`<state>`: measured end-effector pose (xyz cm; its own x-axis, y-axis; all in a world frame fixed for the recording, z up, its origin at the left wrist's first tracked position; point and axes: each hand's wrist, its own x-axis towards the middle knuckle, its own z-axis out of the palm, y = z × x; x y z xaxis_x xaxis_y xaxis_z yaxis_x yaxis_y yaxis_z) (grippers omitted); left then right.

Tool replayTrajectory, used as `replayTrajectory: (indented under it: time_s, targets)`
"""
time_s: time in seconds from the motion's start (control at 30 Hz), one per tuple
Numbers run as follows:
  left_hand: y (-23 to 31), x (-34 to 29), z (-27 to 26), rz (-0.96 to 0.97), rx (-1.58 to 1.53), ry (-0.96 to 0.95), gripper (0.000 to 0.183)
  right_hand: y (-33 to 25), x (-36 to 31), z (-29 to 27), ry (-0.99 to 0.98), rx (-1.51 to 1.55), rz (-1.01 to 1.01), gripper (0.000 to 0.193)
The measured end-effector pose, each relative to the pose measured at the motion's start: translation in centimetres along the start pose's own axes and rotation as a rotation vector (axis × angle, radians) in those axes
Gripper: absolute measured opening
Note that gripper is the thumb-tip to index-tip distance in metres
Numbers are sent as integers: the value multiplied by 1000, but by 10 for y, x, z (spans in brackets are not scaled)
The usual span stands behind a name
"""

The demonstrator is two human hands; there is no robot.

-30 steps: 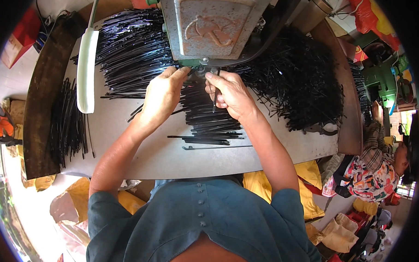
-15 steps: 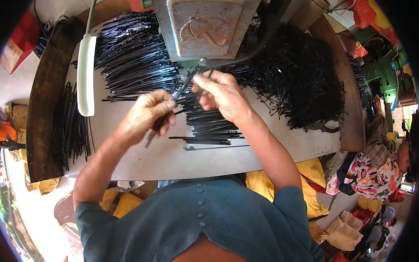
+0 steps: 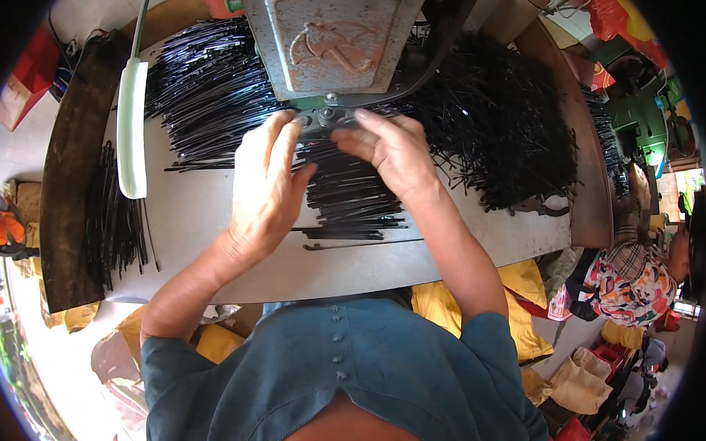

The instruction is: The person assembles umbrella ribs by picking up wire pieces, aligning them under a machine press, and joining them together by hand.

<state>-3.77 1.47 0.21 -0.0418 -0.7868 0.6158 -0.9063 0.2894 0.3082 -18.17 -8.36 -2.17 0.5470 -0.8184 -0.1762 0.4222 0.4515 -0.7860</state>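
Note:
My left hand (image 3: 265, 190) reaches up to the machine's working point with its fingers stretched and its thumb apart. Its fingertips are by the left side of the small metal fitting (image 3: 326, 117) under the machine head. On the right side of that fitting is my right hand (image 3: 394, 156), with thumb and fingers spread apart and a little blurred. Whether a thin piece lies at the fingertips cannot be made out. Below and between the hands lies a row of thin black metal ribs (image 3: 354, 201). The grey machine head (image 3: 336, 45), with a raised umbrella emblem, hangs above the fitting.
Long black ribs (image 3: 209, 99) lie at left, with a tangled black heap (image 3: 504, 125) at right. A white lamp (image 3: 133, 127) stands over the left side. A smaller rib bundle (image 3: 116, 212) rests by the wooden rim (image 3: 74, 187). Another person (image 3: 631, 285) sits at far right.
My left hand held a dark bar with a grey end; that bar no longer shows. The left hand has moved up to the fitting and its fingers have straightened. My right hand has spread its fingers.

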Motion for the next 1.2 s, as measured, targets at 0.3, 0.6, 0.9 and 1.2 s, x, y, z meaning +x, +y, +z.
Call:
replayTrajectory:
  time_s: [0.3, 0.6, 0.9, 1.2]
  targets:
    - [-27, 13, 33, -1165, -1486, -144, 27, 1, 12, -11, 150, 109, -112, 17]
    - [-48, 18, 46, -1196, -1601, -44, 21, 5, 15, -8, 114, 101, -130, 19]
    - [-48, 14, 48, -1267, -1657, 3, 22, 10, 12, -3, 173, 106, -130, 16]
    - [-43, 17, 46, -1232, -1613, 31, 21, 9, 10, 1, 227, 140, -141, 14]
